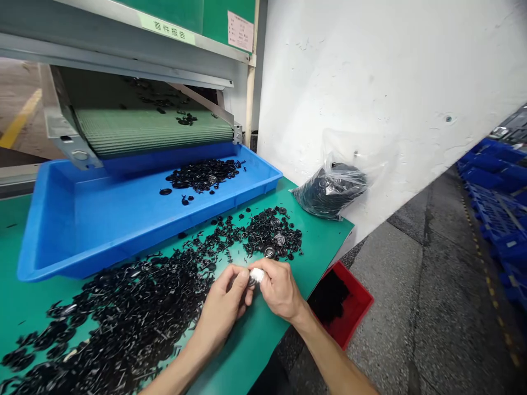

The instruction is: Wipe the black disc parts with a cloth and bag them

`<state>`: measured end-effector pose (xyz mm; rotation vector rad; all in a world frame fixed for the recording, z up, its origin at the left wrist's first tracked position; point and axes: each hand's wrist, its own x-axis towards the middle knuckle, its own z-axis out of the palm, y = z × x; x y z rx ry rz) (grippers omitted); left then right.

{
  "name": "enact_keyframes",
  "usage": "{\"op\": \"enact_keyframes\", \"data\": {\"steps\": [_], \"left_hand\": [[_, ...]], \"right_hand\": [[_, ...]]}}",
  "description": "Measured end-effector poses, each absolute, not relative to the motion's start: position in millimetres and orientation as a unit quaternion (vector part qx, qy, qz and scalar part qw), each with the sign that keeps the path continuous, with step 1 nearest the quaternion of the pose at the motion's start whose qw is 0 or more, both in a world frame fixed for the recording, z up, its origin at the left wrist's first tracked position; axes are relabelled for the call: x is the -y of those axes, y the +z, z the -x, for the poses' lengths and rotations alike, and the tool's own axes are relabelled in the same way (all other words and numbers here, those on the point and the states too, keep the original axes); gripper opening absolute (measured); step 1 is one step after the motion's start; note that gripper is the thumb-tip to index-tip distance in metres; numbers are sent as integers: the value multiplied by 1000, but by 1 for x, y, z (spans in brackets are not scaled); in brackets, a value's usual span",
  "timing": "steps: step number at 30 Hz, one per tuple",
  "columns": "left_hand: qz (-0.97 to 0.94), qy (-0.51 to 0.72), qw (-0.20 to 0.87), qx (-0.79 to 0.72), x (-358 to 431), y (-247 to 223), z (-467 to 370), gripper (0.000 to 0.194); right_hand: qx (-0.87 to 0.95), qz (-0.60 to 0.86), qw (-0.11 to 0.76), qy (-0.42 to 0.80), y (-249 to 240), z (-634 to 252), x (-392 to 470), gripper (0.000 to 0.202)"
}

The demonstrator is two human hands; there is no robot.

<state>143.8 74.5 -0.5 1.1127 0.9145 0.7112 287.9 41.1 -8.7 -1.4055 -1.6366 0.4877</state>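
Observation:
My left hand (226, 299) is closed around a small dark round part (251, 281), pinched between thumb and fingers above the green table (247, 351). Touching it from the right is my right hand (279, 288), also closed, with white wrapping (257, 275) at a fingertip. Whether the right fingers grip the same part is hard to make out. Just beyond the hands lies a pile of small black round parts (274, 233). A larger heap of black parts and thin pieces (152, 307) spreads to the left.
Behind the heaps is a blue tray (99, 252) holding black parts, below a green conveyor belt (156, 126). A clear bag of dark parts (333, 189) leans by the white wall (370, 71). A red bin (358, 310) stands below the table's right edge.

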Motion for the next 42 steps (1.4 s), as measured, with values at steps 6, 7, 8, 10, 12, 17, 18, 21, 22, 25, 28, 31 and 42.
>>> {"op": "enact_keyframes", "data": {"steps": [6, 7, 8, 10, 12, 17, 18, 21, 22, 25, 28, 31, 42], "left_hand": [[-351, 380, 774, -365, -84, 8, -143, 21], [-330, 387, 784, -356, -86, 9, -142, 17], [-312, 393, 791, -349, -87, 11, -141, 14], [-279, 394, 806, -342, -89, 13, -140, 16], [-245, 388, 819, -345, -89, 14, -140, 21], [-202, 378, 842, -327, -89, 16, -140, 17], [-206, 372, 847, -319, -89, 15, -141, 18], [-268, 339, 843, -320, -87, 12, -143, 23], [-302, 330, 832, -329, -86, 12, -144, 25], [-382, 319, 793, -352, -80, 11, -147, 30], [-417, 315, 775, -356, -74, 10, -149, 34], [-443, 312, 754, -372, -71, 7, -149, 36], [-509, 265, 711, -406, -69, 6, -149, 45]], "right_hand": [[684, 640, 329, 121, 12, -320, -54, 42], [698, 650, 279, 112, 17, -325, -56, 41], [712, 654, 229, 109, 20, -329, -59, 40], [730, 658, 151, 105, 25, -331, -63, 36], [733, 664, 117, 90, 25, -329, -66, 33], [706, 664, 237, 67, 18, -328, -67, 36], [692, 660, 283, 76, 17, -329, -66, 37], [621, 649, 400, 182, 14, -331, -65, 36], [588, 643, 428, 240, 13, -329, -64, 34], [500, 611, 481, 381, 12, -318, -59, 28], [495, 583, 490, 418, 10, -302, -50, 26], [564, 571, 462, 377, 11, -293, -40, 27], [670, 570, 427, 210, 3, -295, -31, 21]]}}
